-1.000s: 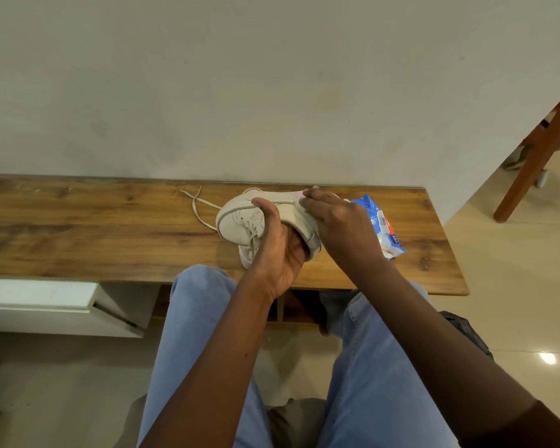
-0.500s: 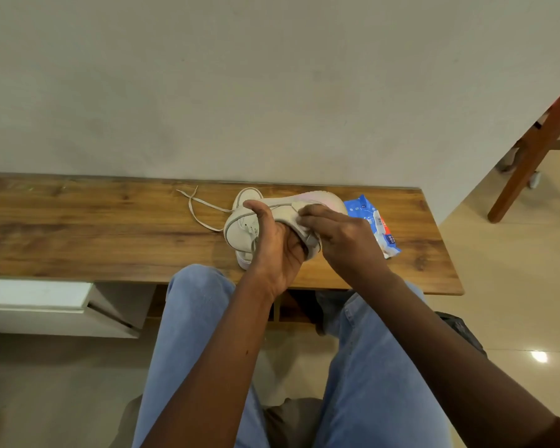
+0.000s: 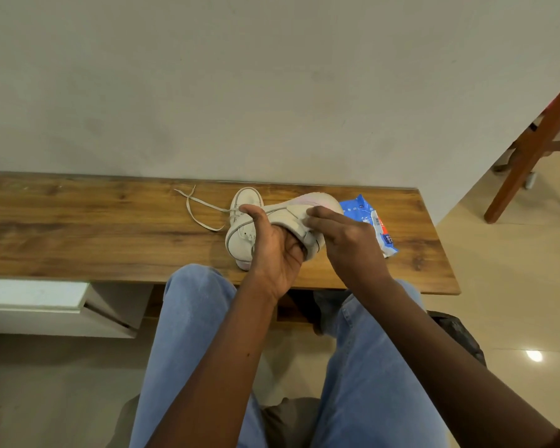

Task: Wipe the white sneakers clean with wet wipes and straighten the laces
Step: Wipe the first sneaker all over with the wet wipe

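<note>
**Brace the shoe, wipe in short strokes**

The sneaker (image 3: 285,213) is held just above the wooden worktop (image 3: 78,227), near its front edge and over the person's knees. The left grip (image 3: 277,253) is clamped on it, with the thumb hooked over the top by the eyelets and the other fingers tucked out of sight at the opening. The right grip (image 3: 346,244) has its fingers fairly straight and pressed flat against the shoe's side panel. Whether a wipe sits under them cannot be told (anything white there would blend into the shoe).

The step in hand looks like wiping that side. It would go best with the left grip firm so the shoe cannot twist. Short strokes from the panel down to the sole edge should work, turning the shoe rather than reaching round it.

The laces (image 3: 189,198) trail loose across the worktop to the left, so straightening seems not yet done, and they are best kept out of the damp. Just behind the sneaker is 1 more rounded white shape, possibly the 2nd shoe, though I cannot be sure.

A blue pack of wet wipes (image 3: 369,218) lies just right of the right grip. The worktop is a wood-grain plank set against a plain pale wall (image 3: 272,92). A white drawer (image 3: 33,299) below it on the left looks slightly open. Glossy cream floor (image 3: 498,286) and reddish chair legs (image 3: 530,150) fill the right.
</note>
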